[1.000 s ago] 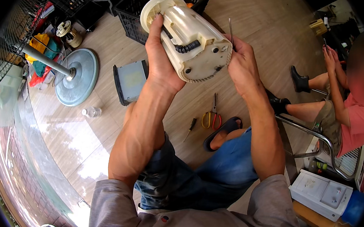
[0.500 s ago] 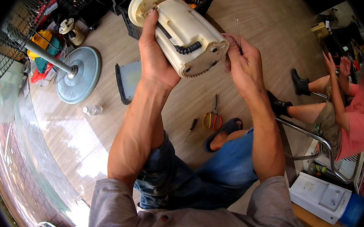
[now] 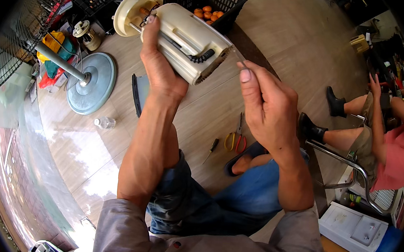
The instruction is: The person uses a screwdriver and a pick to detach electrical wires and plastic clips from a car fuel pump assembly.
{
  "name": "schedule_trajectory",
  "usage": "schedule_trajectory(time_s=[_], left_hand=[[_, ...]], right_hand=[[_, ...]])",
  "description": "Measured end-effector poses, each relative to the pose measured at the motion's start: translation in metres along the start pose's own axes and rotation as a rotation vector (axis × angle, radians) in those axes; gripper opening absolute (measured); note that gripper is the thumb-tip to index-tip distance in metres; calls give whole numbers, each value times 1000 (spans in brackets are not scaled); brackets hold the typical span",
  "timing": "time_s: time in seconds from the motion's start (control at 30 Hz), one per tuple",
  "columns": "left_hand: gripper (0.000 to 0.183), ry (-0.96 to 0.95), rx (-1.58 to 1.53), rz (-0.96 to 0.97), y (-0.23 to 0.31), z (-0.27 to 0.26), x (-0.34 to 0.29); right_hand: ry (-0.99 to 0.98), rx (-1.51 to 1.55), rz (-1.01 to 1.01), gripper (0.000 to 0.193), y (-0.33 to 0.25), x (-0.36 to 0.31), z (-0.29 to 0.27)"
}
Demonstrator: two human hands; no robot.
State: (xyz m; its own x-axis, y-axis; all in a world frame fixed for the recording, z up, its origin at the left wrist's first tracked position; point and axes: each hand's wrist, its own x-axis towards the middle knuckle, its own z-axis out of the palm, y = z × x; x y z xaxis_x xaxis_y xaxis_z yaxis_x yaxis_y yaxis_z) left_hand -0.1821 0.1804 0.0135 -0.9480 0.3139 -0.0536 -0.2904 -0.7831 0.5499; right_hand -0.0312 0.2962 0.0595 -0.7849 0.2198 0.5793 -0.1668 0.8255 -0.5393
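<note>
My left hand (image 3: pixel 163 77) is wrapped round a cream plastic fuel pump module (image 3: pixel 186 33), thumb along its side. The module is held in the air and tilted, its round flange at the upper left and its toothed bottom end toward my right hand. A short black corrugated hose runs along its body. Between thumb and forefinger, my right hand (image 3: pixel 271 108) pinches a thin rod-like tool (image 3: pixel 238 57). Its tip points at the module's bottom end; whether it touches cannot be made out. Most of the tool is hidden by my fingers.
On the floor lie a screwdriver (image 3: pixel 212 148), red-and-yellow-handled pliers (image 3: pixel 236 141) and a clear bottle (image 3: pixel 104 123). A round fan base (image 3: pixel 92 83) and a second pump unit (image 3: pixel 88 35) stand left. A black crate (image 3: pixel 232 6) holds oranges (image 3: pixel 207 14). Another person (image 3: pixel 394 150) sits at right.
The fuel pump module has moved left and slightly down, and its bottom end has turned away from view. My right hand has drawn back from it, and the tool now points toward the module.
</note>
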Motion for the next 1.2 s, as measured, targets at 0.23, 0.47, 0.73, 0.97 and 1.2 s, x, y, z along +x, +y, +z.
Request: schedule_trajectory(time_s=[0.23, 0.47, 0.73, 0.97, 1.2], left_hand=[[58, -10, 113, 71, 4, 6, -11], [54, 26, 124, 139, 5, 3, -8], [51, 2, 132, 158, 3, -1, -8], [48, -14, 112, 186, 2, 2, -9], [48, -12, 144, 208, 5, 0, -10]], right_hand=[[-31, -44, -96, 30, -2, -8, 11], [-127, -57, 14, 15, -6, -8, 7], [-133, -13, 57, 17, -2, -8, 12], [-122, 9, 67, 20, 4, -9, 17], [-153, 191, 182, 20, 2, -3, 17]])
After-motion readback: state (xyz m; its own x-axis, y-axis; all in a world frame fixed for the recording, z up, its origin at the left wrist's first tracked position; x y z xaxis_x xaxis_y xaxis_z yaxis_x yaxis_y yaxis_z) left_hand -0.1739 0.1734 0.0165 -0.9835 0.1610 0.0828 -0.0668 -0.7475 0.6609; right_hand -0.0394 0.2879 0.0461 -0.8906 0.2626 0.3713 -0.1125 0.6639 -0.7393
